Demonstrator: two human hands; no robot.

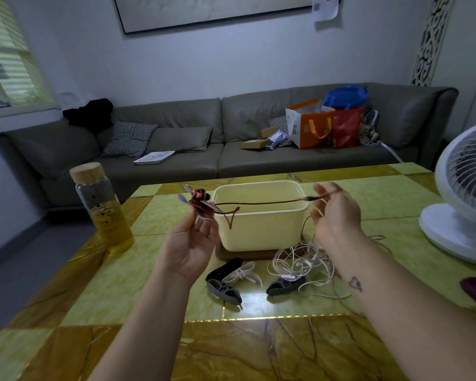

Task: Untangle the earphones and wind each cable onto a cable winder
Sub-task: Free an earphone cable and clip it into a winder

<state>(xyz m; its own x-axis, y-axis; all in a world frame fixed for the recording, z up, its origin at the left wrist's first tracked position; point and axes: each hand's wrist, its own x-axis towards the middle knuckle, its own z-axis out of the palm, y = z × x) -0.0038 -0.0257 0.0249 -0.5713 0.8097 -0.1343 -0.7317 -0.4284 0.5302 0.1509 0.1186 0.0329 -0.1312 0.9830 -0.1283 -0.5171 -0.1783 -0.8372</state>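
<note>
One cable, the dark red earphone cable (259,202), is running nearly taut through the air between my two hands, just above the cream tub (259,232). Its earbud end is sitting partly wrapped on the winder (201,206), which my left grip (187,244) is pinching from below, fingers curled up around it. My right grip (334,215) is closing thumb and fingers on the far stretch of the cable. Those fingers are blurring, so I am not reading the exact hold, yet the line is plainly passing through them before dropping toward the desk (107,284). I am judging this as the winding step for the first earphone, with a good length waiting. To do it well I am thinking of keeping the tension light and even, letting the cord slide through my right fingers while the left is turning the winder, and taking up the small slack kink hanging beside the winder before it is trapped under a turn. The trailing end is falling close to the white earphones (300,259), lying in a loose tangle on the desk, so I am watching that it is not dragging them along. Spare winders (231,276) are lying just beside that tangle. Farther out, a bottle (102,210) is standing at my left and a white fan (467,188) at my right.
</note>
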